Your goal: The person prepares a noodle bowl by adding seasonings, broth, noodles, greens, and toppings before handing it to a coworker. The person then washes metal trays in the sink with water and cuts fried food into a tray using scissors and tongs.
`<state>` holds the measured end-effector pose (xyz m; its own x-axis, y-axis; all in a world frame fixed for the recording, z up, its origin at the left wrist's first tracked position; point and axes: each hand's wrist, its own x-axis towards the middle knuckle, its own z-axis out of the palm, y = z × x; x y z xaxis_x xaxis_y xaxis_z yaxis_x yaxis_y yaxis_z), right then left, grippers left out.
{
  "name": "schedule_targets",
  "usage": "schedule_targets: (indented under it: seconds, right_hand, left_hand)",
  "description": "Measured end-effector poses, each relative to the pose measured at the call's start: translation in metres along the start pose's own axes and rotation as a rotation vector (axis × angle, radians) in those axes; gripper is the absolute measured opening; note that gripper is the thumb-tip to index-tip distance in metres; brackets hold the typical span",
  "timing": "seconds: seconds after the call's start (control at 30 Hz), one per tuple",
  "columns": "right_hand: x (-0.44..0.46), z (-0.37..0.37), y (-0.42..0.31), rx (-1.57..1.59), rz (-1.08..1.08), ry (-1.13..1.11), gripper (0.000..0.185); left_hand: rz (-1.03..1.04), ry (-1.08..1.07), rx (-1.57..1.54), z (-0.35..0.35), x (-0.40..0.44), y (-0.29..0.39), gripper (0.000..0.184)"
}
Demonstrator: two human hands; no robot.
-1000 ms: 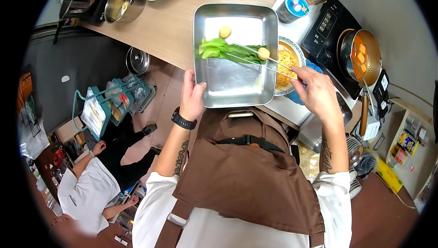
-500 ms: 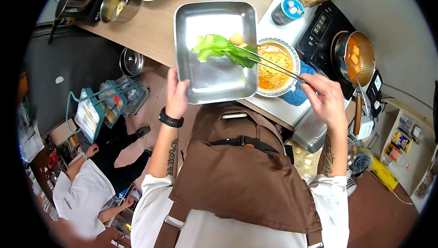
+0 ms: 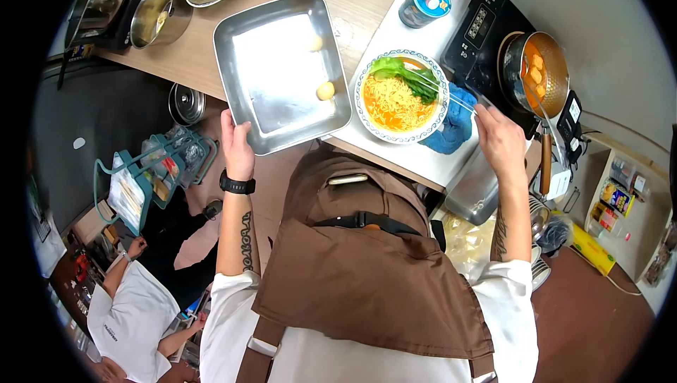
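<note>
Fingers of the left hand (image 3: 238,144) pinch the tray (image 3: 275,97) at its near left corner, thumb over the rim, the others along the outer wall. That corner juts past the front edge of the wood counter (image 3: 360,2); whether the far side rests on the wood I cannot tell. Two yellow balls (image 3: 325,91) lie apart toward the tray's right wall.

Fingertips of the right hand (image 3: 501,140) are pressed together on thin chopsticks (image 3: 462,101), which cross the bowl's right rim and reach the greens (image 3: 423,87). Whether the tips grip them is too small to tell. The greens lie in the far part of the bowl (image 3: 360,104), on noodles (image 3: 391,104).

The bowl stands near the front edge of the white counter (image 3: 391,39), with only a narrow gap to the tray's right edge. A blue cloth (image 3: 455,128) sits against its right side, before the hob (image 3: 483,23). Behind the bowl, a white strip runs back to the can (image 3: 425,3). Bare wood separates the tray's left edge from the pot (image 3: 169,13).
</note>
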<state>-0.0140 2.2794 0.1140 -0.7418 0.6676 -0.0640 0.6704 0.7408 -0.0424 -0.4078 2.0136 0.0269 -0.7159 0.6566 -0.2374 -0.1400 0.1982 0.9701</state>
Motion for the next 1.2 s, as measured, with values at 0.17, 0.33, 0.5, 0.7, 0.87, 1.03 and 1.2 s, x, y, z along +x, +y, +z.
schedule_targets:
  seconds: [0.17, 0.33, 0.5, 0.7, 0.87, 1.03, 1.2]
  right_hand:
    - [-0.006, 0.001, -0.002, -0.020, 0.030, 0.037, 0.026]
    - [-0.045, -0.005, -0.010, 0.147, 0.130, -0.079, 0.027]
    - [-0.053, 0.005, -0.032, 0.244, 0.197, -0.265, 0.026]
    - [-0.037, -0.008, -0.024, 0.266, 0.356, -0.117, 0.028]
    - [-0.051, -0.013, -0.019, 0.210, 0.343, -0.144, 0.028]
    - [-0.052, -0.015, -0.032, 0.302, 0.412, -0.097, 0.027]
    - [-0.029, 0.003, -0.042, 0.321, 0.359, -0.136, 0.029]
  left_hand:
    - [-0.020, 0.029, 0.016, 0.001, -0.002, -0.001, 0.028]
    - [-0.043, 0.070, -0.015, -0.002, -0.005, -0.009, 0.028]
    - [-0.040, 0.104, -0.061, -0.003, 0.002, -0.018, 0.028]
    - [-0.075, 0.118, -0.121, -0.014, 0.013, -0.024, 0.031]
    - [-0.057, 0.131, -0.137, -0.020, 0.026, -0.032, 0.031]
    - [-0.047, 0.123, -0.117, -0.021, 0.032, -0.027, 0.031]
    - [-0.016, 0.045, -0.076, -0.016, 0.030, -0.008, 0.034]
